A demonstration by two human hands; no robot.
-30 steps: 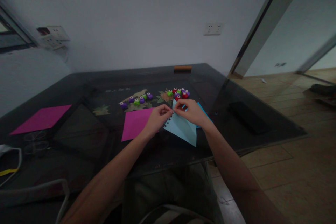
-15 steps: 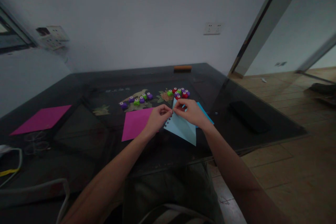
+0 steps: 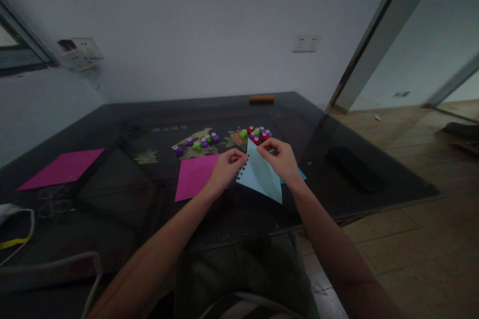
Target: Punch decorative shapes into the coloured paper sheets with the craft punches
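Observation:
A light blue sheet of paper (image 3: 262, 174) with a row of notches along its left edge is held up, tilted, above the dark table. My left hand (image 3: 226, 168) pinches that notched edge between thumb and fingers. Closed on the sheet's upper right edge is my right hand (image 3: 280, 158). A pink sheet (image 3: 194, 174) lies flat beside and partly beneath my left hand. Behind the light blue sheet, a brighter blue sheet (image 3: 302, 174) shows only in part. Small purple and green toys with eyes (image 3: 196, 145) stand beyond the pink sheet; a red, green and purple cluster (image 3: 255, 134) sits farther right.
Another pink sheet (image 3: 62, 168) lies at the table's left, near clear round items (image 3: 54, 202) and a white cable (image 3: 32, 224). A black flat object (image 3: 355, 169) rests at the right. An orange-brown block (image 3: 262, 98) is by the wall.
My right hand has shifted right along the sheet's edge, away from my left hand, uncovering the sheet's upper corner. My left hand keeps its pinch. The view has moved slightly.

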